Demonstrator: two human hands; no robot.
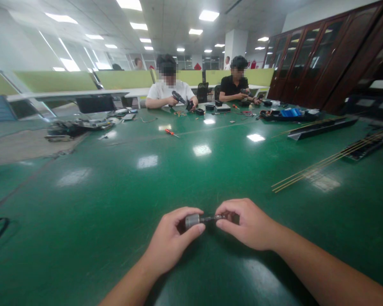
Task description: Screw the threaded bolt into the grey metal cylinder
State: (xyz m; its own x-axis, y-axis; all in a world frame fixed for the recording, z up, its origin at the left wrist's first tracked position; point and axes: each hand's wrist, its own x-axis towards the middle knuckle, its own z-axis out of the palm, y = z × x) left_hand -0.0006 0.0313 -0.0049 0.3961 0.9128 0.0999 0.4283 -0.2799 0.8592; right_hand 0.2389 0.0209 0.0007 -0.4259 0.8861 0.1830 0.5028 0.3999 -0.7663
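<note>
Close in front of me, my left hand [174, 233] is closed around a grey metal cylinder [192, 220], which looks like a small motor body. A thin dark shaft [207, 218] sticks out of its right end and lies roughly level. My right hand [247, 223] pinches the far end of this shaft between thumb and fingertips. The fingers partly hide both ends of the piece. Both hands are just above the green tabletop [121, 204].
An orange-handled screwdriver [170, 132] lies mid-table. Thin brass-coloured rods [309, 170] and a dark metal channel [322, 128] are to the right. A black cable loop [3, 229] is at left. Across the table, two people hold power drills, one a black drill [178, 97].
</note>
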